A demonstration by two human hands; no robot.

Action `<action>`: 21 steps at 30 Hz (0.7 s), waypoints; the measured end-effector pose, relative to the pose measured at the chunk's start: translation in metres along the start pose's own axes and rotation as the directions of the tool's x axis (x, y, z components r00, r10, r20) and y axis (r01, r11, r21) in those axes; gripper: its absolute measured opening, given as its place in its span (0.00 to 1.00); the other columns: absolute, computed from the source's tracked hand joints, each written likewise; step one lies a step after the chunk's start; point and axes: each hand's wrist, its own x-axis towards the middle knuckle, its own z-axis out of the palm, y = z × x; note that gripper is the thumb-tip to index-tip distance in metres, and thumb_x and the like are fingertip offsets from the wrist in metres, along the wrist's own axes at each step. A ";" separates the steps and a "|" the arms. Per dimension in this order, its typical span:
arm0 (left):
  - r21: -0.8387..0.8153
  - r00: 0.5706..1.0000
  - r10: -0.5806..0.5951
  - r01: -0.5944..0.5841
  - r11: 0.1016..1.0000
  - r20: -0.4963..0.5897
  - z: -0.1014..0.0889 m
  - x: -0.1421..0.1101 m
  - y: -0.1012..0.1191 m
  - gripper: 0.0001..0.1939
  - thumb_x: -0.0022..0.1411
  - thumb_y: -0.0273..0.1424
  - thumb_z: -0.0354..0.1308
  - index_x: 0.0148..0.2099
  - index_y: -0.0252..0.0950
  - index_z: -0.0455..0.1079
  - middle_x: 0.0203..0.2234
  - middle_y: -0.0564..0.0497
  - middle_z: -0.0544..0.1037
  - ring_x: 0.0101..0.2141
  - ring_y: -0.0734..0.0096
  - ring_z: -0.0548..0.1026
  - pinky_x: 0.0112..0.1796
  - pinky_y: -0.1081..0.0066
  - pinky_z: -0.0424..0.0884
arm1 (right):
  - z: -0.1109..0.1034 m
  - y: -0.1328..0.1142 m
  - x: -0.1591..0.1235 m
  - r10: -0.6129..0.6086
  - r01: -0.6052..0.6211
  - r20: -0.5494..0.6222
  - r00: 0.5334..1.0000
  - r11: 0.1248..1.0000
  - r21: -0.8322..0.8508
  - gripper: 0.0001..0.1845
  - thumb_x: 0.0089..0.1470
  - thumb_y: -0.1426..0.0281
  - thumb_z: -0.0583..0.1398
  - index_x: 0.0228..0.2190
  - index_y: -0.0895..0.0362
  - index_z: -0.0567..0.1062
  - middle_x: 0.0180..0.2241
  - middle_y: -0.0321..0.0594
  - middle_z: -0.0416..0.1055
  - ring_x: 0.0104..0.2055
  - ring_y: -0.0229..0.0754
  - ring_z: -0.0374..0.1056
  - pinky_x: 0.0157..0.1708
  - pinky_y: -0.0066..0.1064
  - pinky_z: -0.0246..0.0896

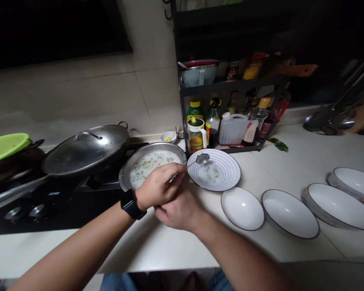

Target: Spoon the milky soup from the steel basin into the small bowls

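1 striped plate (227, 178) ahead of hands: some porridge (206, 173) in
4 white dishes (289, 213) rightward: unfilled
Left hand (159, 186): pinching ladle (202, 159) handle
Right hand (178, 211): beneath left, state unclear

I log along the counter's (291, 242) back edge a black metal rack (224, 87) with bottles (212, 125), a plastic jug (233, 128) and a green leaf (278, 144) just beside it. Front right: four white oval dishes (289, 213). Left, on the black hob (63, 210): a lidded pan (85, 148) and a green plate (6, 147).

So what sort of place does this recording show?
Most likely a home kitchen: a lidded pan sits on a black stovetop, and a black metal rack holds sauce bottles at the back of the counter.
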 end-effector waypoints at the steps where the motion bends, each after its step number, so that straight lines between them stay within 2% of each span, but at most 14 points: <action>1: 0.015 1.000 -0.009 0.009 1.000 -0.028 -0.002 -0.003 0.000 0.09 0.69 0.24 0.55 0.49 0.36 0.74 0.38 0.45 0.84 0.39 0.65 0.83 0.42 0.68 0.79 | 0.000 0.001 0.000 -0.006 0.006 0.012 1.000 1.000 0.007 0.08 0.52 0.69 0.62 0.27 0.58 0.81 0.26 0.43 0.77 0.30 0.47 0.69 0.32 0.40 0.62; 3: 0.027 0.982 -0.132 0.136 0.990 -0.134 -0.006 -0.009 0.000 0.09 0.69 0.26 0.57 0.49 0.36 0.74 0.38 0.45 0.85 0.39 0.64 0.84 0.41 0.69 0.79 | -0.002 0.001 0.001 -0.003 0.003 0.060 0.998 1.000 0.009 0.08 0.54 0.69 0.63 0.26 0.58 0.81 0.27 0.43 0.77 0.33 0.48 0.70 0.35 0.40 0.63; 4: 0.010 0.954 -0.227 0.233 0.972 -0.197 -0.009 -0.012 -0.002 0.08 0.69 0.28 0.58 0.49 0.36 0.74 0.38 0.45 0.85 0.38 0.64 0.85 0.40 0.69 0.79 | -0.004 0.002 0.001 0.001 -0.002 0.085 0.996 1.000 0.002 0.09 0.55 0.68 0.63 0.25 0.57 0.80 0.26 0.42 0.76 0.33 0.48 0.69 0.35 0.40 0.62; 5: -0.023 0.908 -0.328 0.334 0.942 -0.260 -0.013 -0.015 -0.004 0.08 0.69 0.30 0.59 0.49 0.36 0.74 0.37 0.46 0.85 0.37 0.64 0.85 0.39 0.70 0.79 | -0.005 0.002 0.002 0.007 -0.006 0.106 0.994 1.000 -0.008 0.11 0.57 0.66 0.63 0.24 0.57 0.79 0.26 0.42 0.75 0.34 0.48 0.68 0.35 0.40 0.61; 7: -0.109 0.787 -0.498 0.495 0.862 -0.363 -0.021 -0.021 -0.011 0.09 0.69 0.34 0.59 0.48 0.36 0.74 0.33 0.48 0.84 0.34 0.64 0.85 0.35 0.71 0.79 | -0.007 0.002 0.002 0.013 -0.011 0.126 0.992 1.000 -0.015 0.15 0.59 0.65 0.62 0.22 0.56 0.77 0.25 0.40 0.73 0.33 0.46 0.66 0.34 0.40 0.59; 9: -0.162 0.679 -0.602 0.597 0.786 -0.419 -0.029 -0.026 -0.020 0.10 0.68 0.37 0.59 0.46 0.35 0.73 0.30 0.49 0.84 0.31 0.63 0.85 0.32 0.71 0.79 | -0.008 0.002 0.002 0.004 -0.005 0.131 0.991 1.000 0.002 0.17 0.61 0.65 0.61 0.21 0.56 0.75 0.24 0.39 0.71 0.33 0.44 0.64 0.33 0.39 0.57; 11: -0.164 0.622 -0.650 0.655 0.737 -0.438 -0.036 -0.032 -0.029 0.12 0.67 0.38 0.59 0.45 0.35 0.73 0.28 0.49 0.83 0.29 0.63 0.85 0.30 0.71 0.78 | -0.008 0.002 0.002 -0.001 -0.002 0.126 0.992 1.000 0.018 0.17 0.61 0.65 0.61 0.21 0.56 0.75 0.24 0.39 0.70 0.33 0.44 0.63 0.33 0.38 0.55; 16: -0.067 0.617 -0.675 0.716 0.695 -0.405 -0.039 -0.047 -0.039 0.12 0.66 0.39 0.57 0.43 0.36 0.73 0.27 0.48 0.83 0.30 0.60 0.85 0.30 0.70 0.78 | -0.007 0.003 0.001 0.009 -0.014 0.127 0.992 0.999 0.034 0.17 0.62 0.66 0.61 0.21 0.55 0.74 0.24 0.38 0.69 0.33 0.43 0.63 0.35 0.38 0.55; 19: -0.084 0.611 -0.695 0.726 0.683 -0.379 -0.035 -0.052 -0.039 0.12 0.65 0.40 0.57 0.42 0.36 0.73 0.29 0.47 0.83 0.31 0.60 0.85 0.30 0.70 0.78 | -0.007 0.004 0.001 0.017 -0.024 0.129 0.991 0.999 0.048 0.17 0.62 0.65 0.61 0.21 0.55 0.74 0.23 0.38 0.69 0.33 0.43 0.63 0.35 0.38 0.55; 21: -0.121 0.591 -0.712 0.731 0.672 -0.380 -0.032 -0.053 -0.042 0.12 0.64 0.40 0.58 0.40 0.36 0.73 0.31 0.45 0.84 0.30 0.60 0.85 0.31 0.69 0.78 | -0.007 0.004 0.001 0.022 -0.030 0.132 0.991 0.998 0.060 0.17 0.61 0.66 0.61 0.22 0.56 0.74 0.23 0.38 0.68 0.33 0.43 0.62 0.35 0.38 0.55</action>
